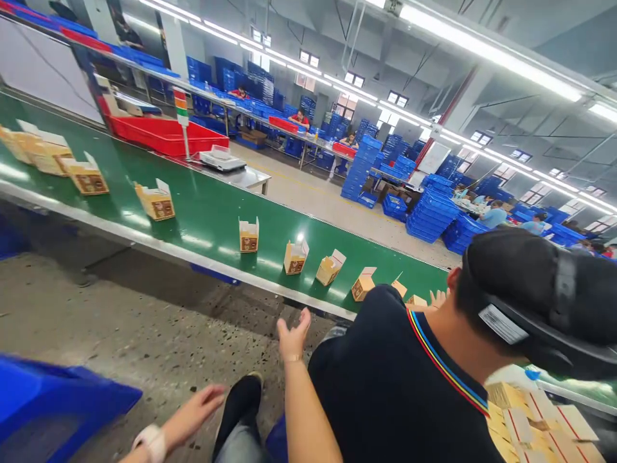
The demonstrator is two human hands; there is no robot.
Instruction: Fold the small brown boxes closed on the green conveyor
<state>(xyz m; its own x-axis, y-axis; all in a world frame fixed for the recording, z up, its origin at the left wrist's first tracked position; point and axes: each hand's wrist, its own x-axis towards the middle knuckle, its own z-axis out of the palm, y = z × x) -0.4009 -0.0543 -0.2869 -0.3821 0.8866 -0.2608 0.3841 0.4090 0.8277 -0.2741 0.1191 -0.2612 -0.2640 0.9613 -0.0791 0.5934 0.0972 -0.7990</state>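
My right hand (293,335) is raised and open, with a gold bracelet at the wrist. It holds nothing and hangs just short of the metal edge of a green conveyor belt (207,218). Low at the left, my left hand (195,411) is open and empty, with a white band on its wrist, close to a blue plastic crate (58,405). Open tan cartons (255,235) stand in a loose row on the belt. Beside me, a co-worker in a black shirt (400,386) reaches a hand (438,299) towards the belt. Flat cartons (535,424) lie at the lower right.
A speckled concrete floor (120,308) lies below the belt, with a dark shoe (241,402) by my hands. Beyond stand a red tray (164,135), a bench scale (222,159) and stacked blue crates (431,212). Other workers sit farther back.
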